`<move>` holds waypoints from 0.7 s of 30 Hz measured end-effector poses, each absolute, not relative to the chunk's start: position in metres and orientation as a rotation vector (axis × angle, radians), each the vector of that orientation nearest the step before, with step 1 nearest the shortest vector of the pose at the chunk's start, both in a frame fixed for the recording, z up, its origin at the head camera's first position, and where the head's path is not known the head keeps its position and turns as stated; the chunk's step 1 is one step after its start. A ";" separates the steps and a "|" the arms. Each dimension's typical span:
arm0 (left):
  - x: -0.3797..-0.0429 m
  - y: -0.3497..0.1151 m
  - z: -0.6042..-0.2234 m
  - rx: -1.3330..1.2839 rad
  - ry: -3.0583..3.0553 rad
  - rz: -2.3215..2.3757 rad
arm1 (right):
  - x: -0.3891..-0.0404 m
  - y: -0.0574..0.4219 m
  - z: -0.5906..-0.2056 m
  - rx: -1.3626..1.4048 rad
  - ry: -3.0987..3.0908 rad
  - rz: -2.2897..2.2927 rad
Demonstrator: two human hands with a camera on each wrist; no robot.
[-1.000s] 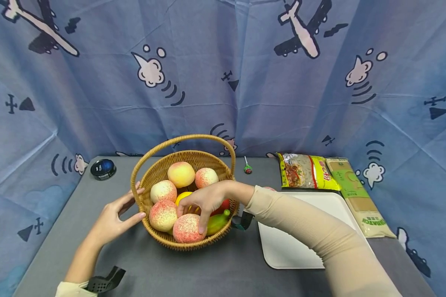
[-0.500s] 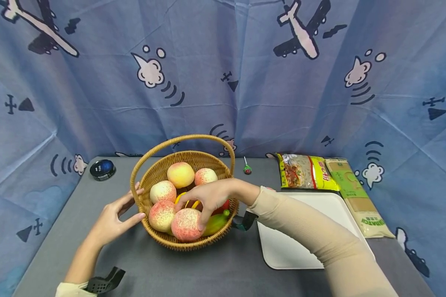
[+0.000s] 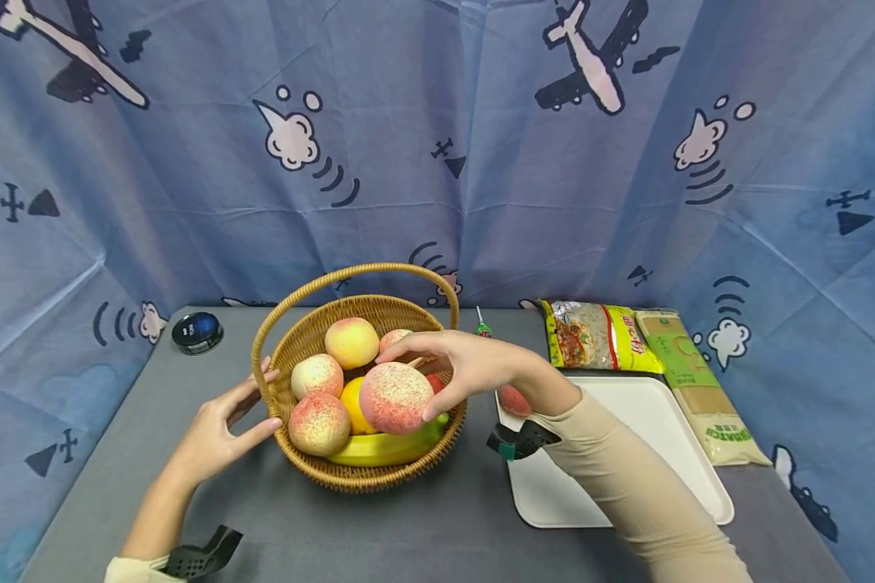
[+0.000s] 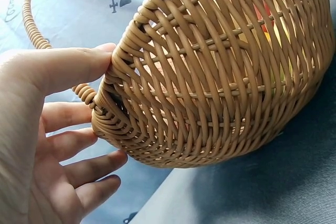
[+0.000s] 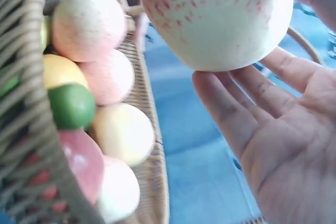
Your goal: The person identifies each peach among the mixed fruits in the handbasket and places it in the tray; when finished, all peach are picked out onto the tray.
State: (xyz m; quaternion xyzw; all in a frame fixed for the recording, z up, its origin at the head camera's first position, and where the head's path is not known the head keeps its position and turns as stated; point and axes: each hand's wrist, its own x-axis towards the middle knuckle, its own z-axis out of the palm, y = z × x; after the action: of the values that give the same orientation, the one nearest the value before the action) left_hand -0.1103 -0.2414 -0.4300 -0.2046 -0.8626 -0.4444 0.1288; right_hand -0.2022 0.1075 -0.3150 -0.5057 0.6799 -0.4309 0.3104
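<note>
Above the front of a wicker basket (image 3: 357, 484), my right hand (image 3: 474, 364) pinches a speckled pink peach (image 3: 396, 398) between thumb and fingers. The right wrist view has this peach (image 5: 220, 19) close up, its pale underside showing. My left hand (image 3: 219, 433) grips the basket's left rim near the handle (image 3: 364, 270); in the left wrist view its thumb presses the wicker edge (image 4: 122, 56). Inside the basket lie several more peaches (image 3: 319, 423), a yellow-orange fruit (image 3: 353, 405) and a banana (image 3: 382, 450). A green fruit (image 5: 72, 106) and a shiny red one (image 5: 81, 163) appear in the right wrist view.
Right of the basket lies a white tray (image 3: 627, 478), a reddish round fruit (image 3: 514, 401) at its left edge, partly hidden by my right wrist. Behind it are a yellow food packet (image 3: 598, 336) and a noodle packet (image 3: 700, 380). A lollipop (image 3: 484, 328) and dark round tin (image 3: 198, 333) lie farther back.
My right hand has lifted the peach up from the basket's front and moved it right, uncovering the banana and the yellow-orange fruit. The left hand stays at the rim.
</note>
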 end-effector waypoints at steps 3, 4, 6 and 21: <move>-0.110 -0.241 -0.430 -0.597 -2.505 -1.289 | -0.197 0.128 -0.314 -1.318 1.849 -1.239; -0.110 -0.241 -0.430 -0.598 -2.503 -1.288 | -0.195 0.135 -0.315 -1.310 1.868 -1.272; -0.110 -0.241 -0.430 -0.600 -2.501 -1.286 | -0.192 0.150 -0.317 -1.287 1.896 -1.343; -0.110 -0.240 -0.429 -0.595 -2.509 -1.263 | -0.175 0.247 -0.362 -0.936 2.197 -1.708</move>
State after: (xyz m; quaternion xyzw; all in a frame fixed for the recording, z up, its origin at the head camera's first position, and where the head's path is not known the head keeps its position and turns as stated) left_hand -0.1097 -0.2399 -0.4286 -0.2052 -0.8659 -0.4358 0.1348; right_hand -0.1749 0.2475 -0.3620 -0.3171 0.7443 -0.5787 0.1027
